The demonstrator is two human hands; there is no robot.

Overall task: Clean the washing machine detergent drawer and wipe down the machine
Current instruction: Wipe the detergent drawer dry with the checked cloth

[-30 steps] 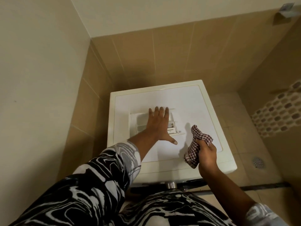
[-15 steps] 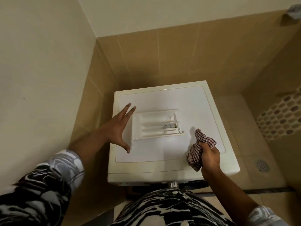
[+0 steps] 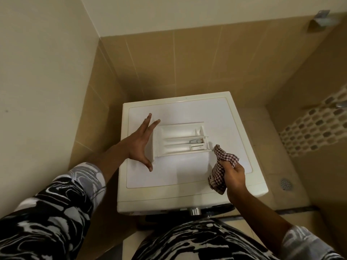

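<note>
We note washing machine [image 3: 187,181] white on top, cream at rim; detergent drawer [image 3: 180,140] white, small grey piece in one compartment. We see cloth [image 3: 222,166] checked red-brown and white. Sleeves [image 3: 56,209] black with white and grey marbled swirls; same pattern on garment at bottom edge. Wall tiles [image 3: 187,61] tan with pale joints; upper wall [image 3: 37,62] plain cream. Mosaic strip [image 3: 315,128] grey and beige ovals on white. Floor drain [image 3: 286,183] grey

The detergent drawer [image 3: 181,139] lies on top of the washing machine [image 3: 187,188], near its middle, with the left hand [image 3: 139,145] at the drawer's left end and the cloth [image 3: 220,169] in the right hand [image 3: 234,177] just right of it.
</note>
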